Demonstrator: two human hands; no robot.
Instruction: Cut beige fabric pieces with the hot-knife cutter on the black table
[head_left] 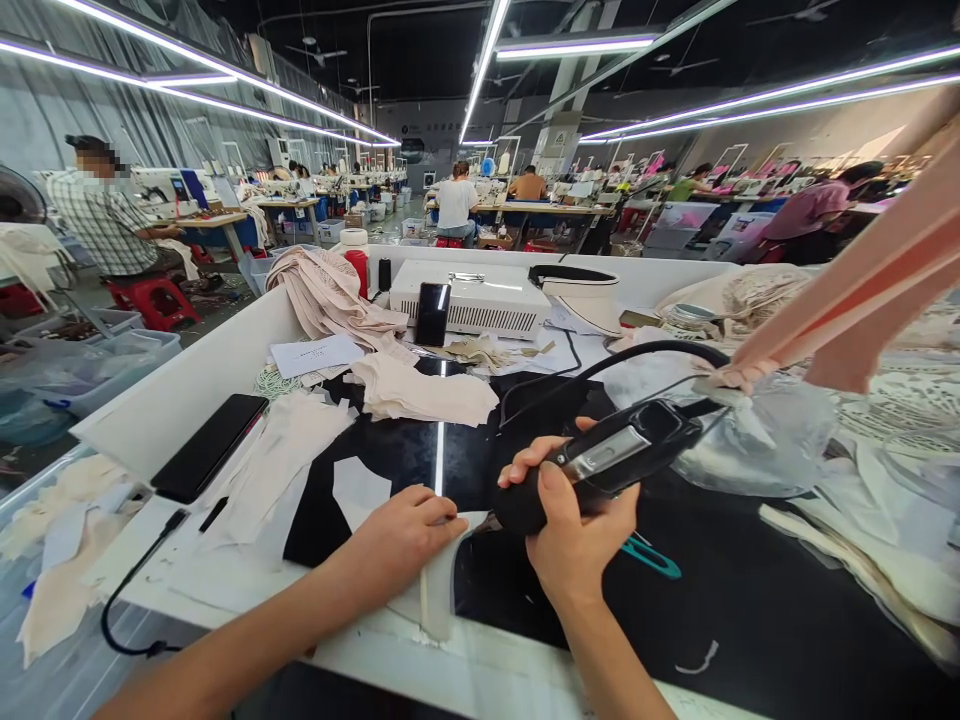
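Two bare hands work close to the near edge of a white tabletop (375, 640), partly covered by a glossy black sheet (750, 600). The right hand (577, 530) has its fingers clamped around a black handheld tool with a rounded end and a silver panel (607, 452), holding it above the sheet near the middle of the near edge. The left hand (412, 525) rests palm down, its fingers close together on a thin off-white fabric piece (442, 590) that reaches toward the near edge (whether they pinch it, I cannot tell). The tool's rounded end is just beside this piece. A teal looped plastic object (651, 558) lies next to the right hand, partly hidden by it.

Beyond the hands, toward the middle, lies a loose stack of cream cut fabric pieces (424, 390). A flat black phone (208, 448) lies near the left edge. By the far edge, a dark upright phone (433, 314) stands in front of a white metal box with vent slots (480, 300), and a blush-pink heap of fabric (330, 290) fills the far left corner. On the right side, a peach fabric strip (847, 280) hangs down to a clear plastic bag (757, 440). One white scrap (699, 658) lies on the sheet near the near edge.
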